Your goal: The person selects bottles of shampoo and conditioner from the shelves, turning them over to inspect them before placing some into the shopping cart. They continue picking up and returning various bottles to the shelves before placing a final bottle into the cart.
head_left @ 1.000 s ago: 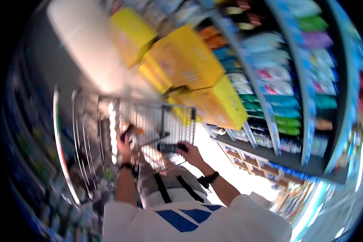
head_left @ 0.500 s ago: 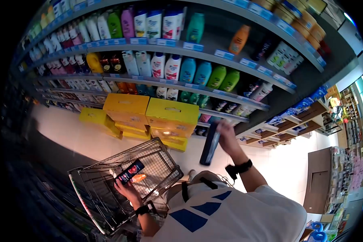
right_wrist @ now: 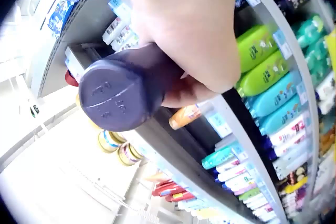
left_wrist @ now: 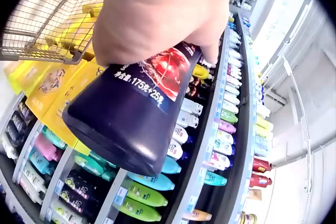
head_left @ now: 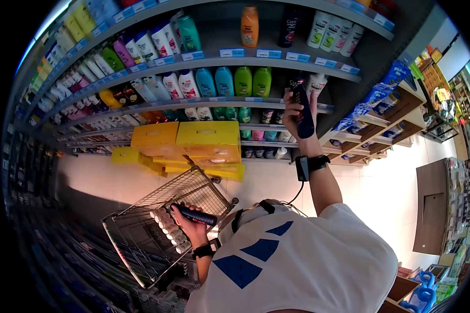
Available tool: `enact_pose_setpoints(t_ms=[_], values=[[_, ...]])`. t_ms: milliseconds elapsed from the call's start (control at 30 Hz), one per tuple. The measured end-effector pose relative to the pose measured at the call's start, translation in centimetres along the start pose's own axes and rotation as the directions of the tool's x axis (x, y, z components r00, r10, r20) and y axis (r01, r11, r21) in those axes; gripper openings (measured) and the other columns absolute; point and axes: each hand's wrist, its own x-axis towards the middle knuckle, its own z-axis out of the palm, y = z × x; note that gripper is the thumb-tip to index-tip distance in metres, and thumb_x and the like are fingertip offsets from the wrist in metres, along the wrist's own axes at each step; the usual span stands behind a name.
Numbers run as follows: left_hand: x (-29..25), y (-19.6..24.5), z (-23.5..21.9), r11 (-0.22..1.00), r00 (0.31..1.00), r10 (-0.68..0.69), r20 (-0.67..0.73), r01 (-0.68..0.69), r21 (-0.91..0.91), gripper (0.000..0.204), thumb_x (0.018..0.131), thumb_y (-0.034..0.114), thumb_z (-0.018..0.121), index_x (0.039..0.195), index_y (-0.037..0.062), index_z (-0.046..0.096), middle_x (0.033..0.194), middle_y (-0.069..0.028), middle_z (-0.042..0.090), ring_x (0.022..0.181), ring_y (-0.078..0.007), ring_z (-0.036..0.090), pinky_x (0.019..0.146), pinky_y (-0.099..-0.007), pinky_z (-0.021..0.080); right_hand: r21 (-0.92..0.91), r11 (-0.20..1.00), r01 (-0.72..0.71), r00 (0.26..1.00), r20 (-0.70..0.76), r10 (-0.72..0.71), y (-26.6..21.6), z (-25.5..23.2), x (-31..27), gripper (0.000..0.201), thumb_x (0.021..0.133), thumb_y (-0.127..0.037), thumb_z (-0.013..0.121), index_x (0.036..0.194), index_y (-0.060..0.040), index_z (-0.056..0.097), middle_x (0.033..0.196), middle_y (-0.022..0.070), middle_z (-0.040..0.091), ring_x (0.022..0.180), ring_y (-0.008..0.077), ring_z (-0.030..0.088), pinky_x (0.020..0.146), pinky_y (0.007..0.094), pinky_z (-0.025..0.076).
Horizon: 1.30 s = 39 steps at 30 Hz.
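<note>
My left hand (head_left: 194, 230) grips a dark navy bottle (head_left: 197, 215) over the shopping cart (head_left: 151, 203). In the left wrist view, that bottle's label (left_wrist: 167, 71) shows a red fruit and white print, and its base points toward the camera. Raised to the shelf at the right, my right hand (head_left: 291, 113) holds another dark bottle (head_left: 305, 117), its base toward me. The fingers curl round its side; the right wrist view shows the embossed base (right_wrist: 111, 98). Close behind it on the shelf stand a dark bottle (head_left: 296, 79) and a white bottle (head_left: 316, 83).
Shelves hold rows of bottles, including green ones (head_left: 253, 82) and blue ones (head_left: 214, 82). Yellow boxes (head_left: 206, 138) are stacked on the floor before them. A row of white-topped items (head_left: 171, 229) lies in the cart. Wooden racks (head_left: 389, 125) stand at the right.
My right hand has risen with its bottle from beside the yellow boxes to the shelf. My left hand has turned its bottle to point right. The head view has swung round to the shelves.
</note>
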Motion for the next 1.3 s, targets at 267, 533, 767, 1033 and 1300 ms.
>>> enact_pose_setpoints(t_ms=[267,533,767,1033,1300], values=[[-0.6,0.6,-0.7,0.999,0.999,0.016,0.045,-0.015,-0.032,0.042,0.096,0.053,0.068,0.097,0.0127,0.056,0.079,-0.0003,0.059,0.066,-0.0135,0.057,0.060,-0.0280,0.051,-0.150,0.988,-0.045,0.998,-0.047,0.038,-3.8,-2.0,-0.5,0.051,0.092,-0.030,0.070,0.124,0.0075,0.058,0.105,0.0125,0.063,0.067,0.0137,0.058,0.057,0.0232,0.051],[-2.7,0.8,0.1,0.990,0.991,0.134,0.026,-0.133,-0.051,0.044,0.097,0.055,0.066,0.093,0.0115,0.057,0.078,-0.0011,0.059,0.064,-0.0147,0.057,0.060,-0.0282,0.052,-0.319,0.948,0.007,0.989,0.141,0.040,-7.5,4.9,2.4,0.043,0.098,-0.036,0.066,0.112,0.0031,0.055,0.100,0.0127,0.062,0.073,0.0179,0.056,0.060,0.0271,0.052],[-1.9,1.0,-2.8,0.983,0.983,0.169,-0.077,-0.174,-0.065,0.043,0.098,0.051,0.066,0.095,0.0093,0.056,0.078,-0.0022,0.059,0.064,-0.0148,0.057,0.058,-0.0266,0.053,-0.757,0.360,0.545,0.808,0.360,-0.467,-8.8,13.9,7.6,0.027,0.100,-0.026,0.069,0.113,-0.0037,0.061,0.101,0.0107,0.069,0.092,0.0215,0.068,0.083,0.0358,0.056],[-2.6,0.4,-3.0,0.977,0.980,0.192,-0.058,-0.197,-0.083,0.046,0.096,0.052,0.067,0.094,0.0079,0.056,0.075,-0.0021,0.059,0.063,-0.0145,0.058,0.057,-0.0266,0.053,-0.848,-0.299,0.438,0.861,0.491,-0.131,-11.4,16.5,13.2,0.042,0.093,-0.024,0.080,0.124,-0.0004,0.064,0.113,0.0052,0.070,0.101,0.0118,0.065,0.091,0.0285,0.052],[-2.8,-0.4,-3.2,0.985,0.985,0.159,-0.063,-0.163,-0.062,0.045,0.093,0.056,0.070,0.091,0.0128,0.058,0.075,-0.0015,0.060,0.062,-0.0154,0.057,0.056,-0.0269,0.052,-0.827,-0.378,0.417,0.873,0.479,-0.085,-12.7,14.9,17.2,0.038,0.091,-0.021,0.082,0.119,-0.0010,0.068,0.109,0.0035,0.072,0.099,0.0106,0.064,0.091,0.0271,0.050]])
